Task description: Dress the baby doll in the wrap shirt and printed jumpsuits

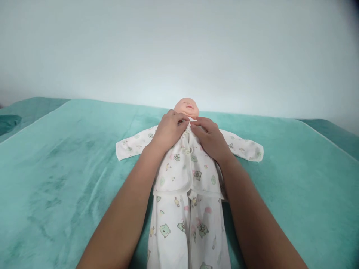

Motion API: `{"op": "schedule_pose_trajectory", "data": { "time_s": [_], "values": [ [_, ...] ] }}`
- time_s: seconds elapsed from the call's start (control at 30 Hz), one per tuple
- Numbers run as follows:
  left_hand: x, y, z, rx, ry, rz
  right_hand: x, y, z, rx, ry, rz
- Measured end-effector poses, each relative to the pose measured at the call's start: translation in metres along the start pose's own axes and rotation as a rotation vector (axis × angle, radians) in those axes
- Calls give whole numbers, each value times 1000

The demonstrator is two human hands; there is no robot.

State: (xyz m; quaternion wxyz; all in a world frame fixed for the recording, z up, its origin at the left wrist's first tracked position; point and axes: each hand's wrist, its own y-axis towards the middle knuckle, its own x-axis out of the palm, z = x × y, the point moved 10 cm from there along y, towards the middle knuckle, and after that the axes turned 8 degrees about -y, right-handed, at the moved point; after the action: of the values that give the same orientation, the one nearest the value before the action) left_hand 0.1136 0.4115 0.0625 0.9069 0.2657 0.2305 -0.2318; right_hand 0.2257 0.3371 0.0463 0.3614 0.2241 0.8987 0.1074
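Note:
A baby doll (187, 107) lies on its back on a teal blanket (67, 157), head away from me. It wears a white printed jacket (182, 168) with sleeves spread to both sides, and matching white trousers (185, 228). My left hand (169, 129) pinches the jacket's collar just under the doll's chin. My right hand (209, 136) rests on the jacket's right front, its fingertips pinching the same collar edge. The two hands meet at the neck opening.
The teal blanket covers a wide flat surface that reaches a pale wall (179, 48) behind. A darker teal fold (9, 123) lies at the far left edge.

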Motion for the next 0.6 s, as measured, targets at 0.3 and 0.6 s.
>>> {"op": "schedule_pose_trajectory", "data": {
  "time_s": [0.3,0.6],
  "values": [
    [-3,-4,19,176,204,45,-5,-1,-1,-46,54,65],
    [-6,-5,16,201,13,79,8,1,1,-21,-61,-84]
  ]
}}
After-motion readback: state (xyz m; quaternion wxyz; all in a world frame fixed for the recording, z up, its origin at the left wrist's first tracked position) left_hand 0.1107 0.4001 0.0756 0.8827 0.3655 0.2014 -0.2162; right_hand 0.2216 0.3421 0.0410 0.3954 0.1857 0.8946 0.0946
